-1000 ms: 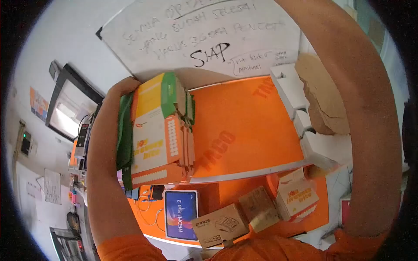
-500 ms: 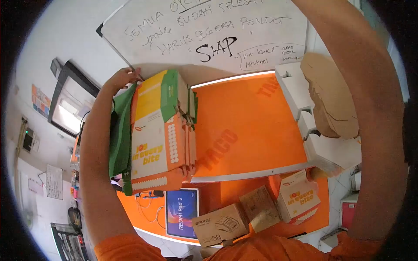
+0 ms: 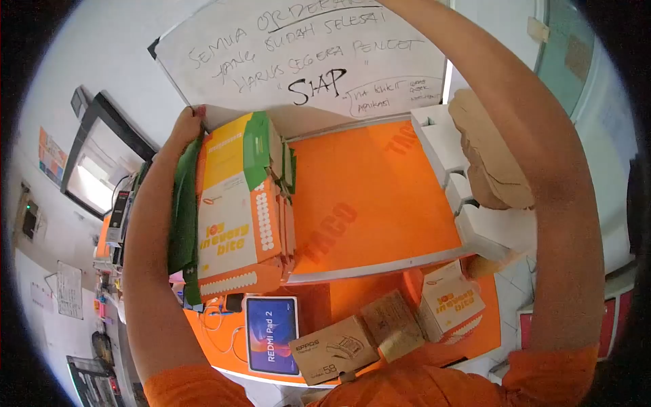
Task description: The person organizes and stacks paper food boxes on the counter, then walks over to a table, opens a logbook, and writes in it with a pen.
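Note:
A whiteboard (image 3: 339, 41) with black handwriting leans at the back. My left hand (image 3: 189, 125) is closed at its lower left edge, with the fingertips partly hidden there. Just below that hand stand green folded cartons (image 3: 183, 224), beside a stack of white, yellow and orange food boxes (image 3: 227, 210). My right arm stretches up across the whiteboard's right side, and its hand lies beyond the top of the view.
An orange shelf top (image 3: 380, 197) carries the boxes. White cartons (image 3: 434, 142) and brown cardboard (image 3: 485, 156) stand at its right. Lower down are a Redmi Pad 2 box (image 3: 272, 336), an Eppos printer box (image 3: 332, 349), another brown box (image 3: 392, 325) and a food box (image 3: 451, 302).
My left hand's fingers, stretched out earlier, have curled in at the whiteboard's edge. My right arm has swung left across the board. The view has shifted to the right.

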